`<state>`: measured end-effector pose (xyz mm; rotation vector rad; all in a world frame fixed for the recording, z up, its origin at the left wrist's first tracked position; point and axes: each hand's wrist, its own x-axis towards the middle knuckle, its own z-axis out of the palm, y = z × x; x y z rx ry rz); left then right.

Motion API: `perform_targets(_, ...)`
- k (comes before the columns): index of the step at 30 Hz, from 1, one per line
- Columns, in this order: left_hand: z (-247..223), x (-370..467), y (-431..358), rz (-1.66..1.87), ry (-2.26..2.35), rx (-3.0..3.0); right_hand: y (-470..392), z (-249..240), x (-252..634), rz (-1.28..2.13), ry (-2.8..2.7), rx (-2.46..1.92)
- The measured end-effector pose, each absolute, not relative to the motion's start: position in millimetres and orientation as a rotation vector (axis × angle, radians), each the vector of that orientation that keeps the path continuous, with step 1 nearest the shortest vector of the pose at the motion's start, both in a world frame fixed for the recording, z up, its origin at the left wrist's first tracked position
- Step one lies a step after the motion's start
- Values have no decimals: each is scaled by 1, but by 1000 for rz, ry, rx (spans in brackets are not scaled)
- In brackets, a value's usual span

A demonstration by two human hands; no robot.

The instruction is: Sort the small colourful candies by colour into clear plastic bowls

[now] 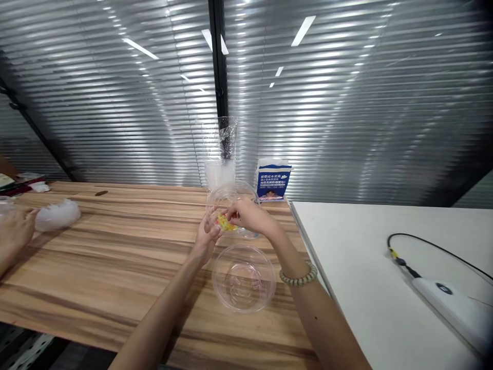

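Observation:
My left hand (207,236) is closed on the near left side of a clear plastic bowl (233,190), which is tilted toward me. Small yellow pieces (224,222), with some red and green among them, lie low in that bowl. My right hand (247,215) reaches over its rim, fingers pinched together at the pieces; what they hold, if anything, is hidden. Nearer to me, a second clear plastic bowl (244,303) stands on the wooden table, with a few pinkish pieces (254,280) seen in or through it.
Behind the tilted bowl stand a clear plastic sleeve of white cups (219,172) and a blue printed bag (272,181). At left, another person's hand (17,228) is beside a whitish plastic bundle (57,215). A white table (346,246) at right carries a cabled white device (447,303).

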<state>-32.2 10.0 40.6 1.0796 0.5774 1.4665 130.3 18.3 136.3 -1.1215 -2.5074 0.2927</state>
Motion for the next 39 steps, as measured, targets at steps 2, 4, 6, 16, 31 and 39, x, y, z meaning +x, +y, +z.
perform_targets(2, 40, -32, 10, 1471, 592, 1081, 17, 136, 129, 265, -2519, -1175)
perform_targets(4, 40, -32, 10, 1475, 606, 1083, 16, 137, 129, 233, -2520, -1238)
perform_targets(6, 40, -32, 10, 1475, 601, 1086, 14, 138, 128, 219, -2529, -1263)
perform_targets(16, 41, -31, 9, 1470, 604, 1112, 10, 139, 127, 183, -2544, -1350)
perform_targets(31, 42, -31, 7, 1469, 599, 1139, 11, 138, 125, 128, -2559, -1439)
perform_targets(39, 42, -30, 7, 1476, 607, 1114, 15, 135, 126, 122, -2538, -1399)
